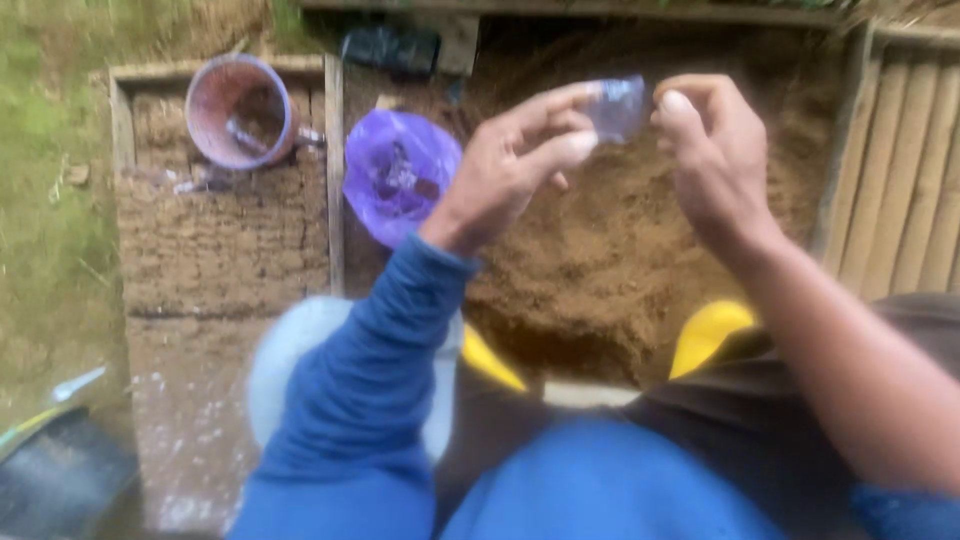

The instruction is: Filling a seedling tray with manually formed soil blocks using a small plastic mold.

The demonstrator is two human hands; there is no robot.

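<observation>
Over the soil bed: both hands up, pinching one small clear plastic bag [618, 105] between them.
Left hand [520, 160]: blue sleeve, fingertips closed on the bag's left edge.
Right hand [712, 150]: bare arm, thumb and fingers nipping its right edge.
Behind: purple bag [398, 172] and pinkish bucket [240, 110], well apart from the hands.

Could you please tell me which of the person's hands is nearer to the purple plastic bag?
Left. The left hand is just right of the purple plastic bag in the picture; the right hand is farther right. Both pinch a small clear plastic piece.
</observation>
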